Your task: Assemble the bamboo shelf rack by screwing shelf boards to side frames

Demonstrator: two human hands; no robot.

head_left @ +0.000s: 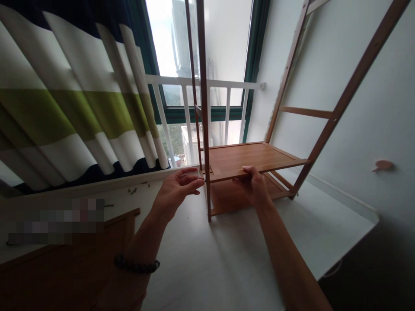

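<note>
A brown wooden shelf rack stands on the white surface, with an upper shelf board (240, 157) and a lower shelf board (231, 196) between its side frames. My right hand (254, 183) grips the front edge of the upper board, thumb on top and fingers curled underneath. Beside the left front post (205, 108), my left hand (180, 188) pinches a small, thin, shiny piece (199, 173) close to the board's end. Its exact kind is too small to make out. A dark bead bracelet (136, 263) circles my left wrist.
Another brown wooden panel (97, 242) lies at the lower left. Several small screws (132, 190) are scattered near the window ledge. A striped curtain (74, 103) hangs at left, and a white railing (220, 84) crosses the window. The white tabletop (343, 216) ends at a right-hand edge.
</note>
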